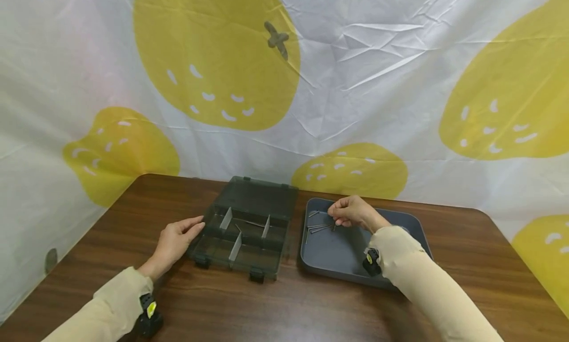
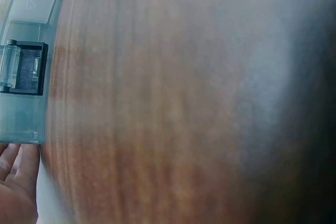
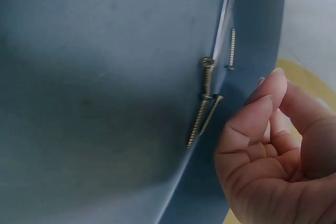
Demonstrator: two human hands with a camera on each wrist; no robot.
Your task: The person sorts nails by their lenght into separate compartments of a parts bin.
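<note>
My left hand [image 1: 175,239] rests its extended fingers against the left side of a clear grey compartment box [image 1: 260,253], whose lid [image 1: 255,196] is raised. Pale dividers split the box, and a screw [image 1: 249,223] lies in its back middle compartment. In the left wrist view, the fingertips [image 2: 26,161] meet the box's edge beside a black latch [image 2: 29,68]. Over the far left part of a grey tray, my right hand [image 1: 355,212] pinches a small screw [image 3: 261,81] between thumb and forefinger; mostly only its tip shows. Several loose screws [image 3: 197,123] lie below that hand.
The grey tray [image 1: 338,271] stands right of the box with a narrow strip of brown wooden table [image 1: 284,307] between them. Behind the table hangs a white cloth [image 1: 355,110] with yellow fruit prints.
</note>
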